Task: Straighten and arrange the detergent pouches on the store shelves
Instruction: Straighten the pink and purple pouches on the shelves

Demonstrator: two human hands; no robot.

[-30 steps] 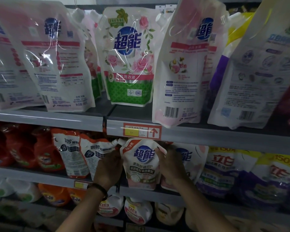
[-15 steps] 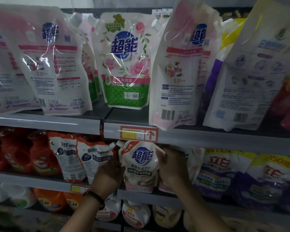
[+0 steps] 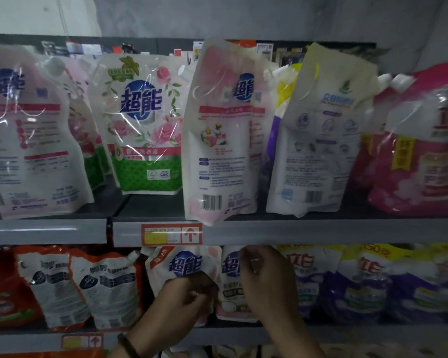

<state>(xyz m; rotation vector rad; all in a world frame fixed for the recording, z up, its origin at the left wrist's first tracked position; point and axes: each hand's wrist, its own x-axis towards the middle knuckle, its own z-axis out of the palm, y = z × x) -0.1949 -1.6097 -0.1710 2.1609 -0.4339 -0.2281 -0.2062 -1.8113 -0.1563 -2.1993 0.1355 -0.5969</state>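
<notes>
Head view, lower centre: the left hand (image 3: 189, 298) curls its fingers on the pink pouch (image 3: 184, 264). The right hand (image 3: 267, 282), blurred, seems to pinch the neighbouring pouch (image 3: 229, 285). Step: squaring both on the lower shelf (image 3: 23, 342). The next move needs them upright, labels forward.

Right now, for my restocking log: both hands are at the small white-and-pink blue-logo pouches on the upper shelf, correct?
Wrong shelf. The head view shows the left hand and right hand at the small white-and-pink blue-logo pouches on the lower grey shelf, not the upper one.
</notes>
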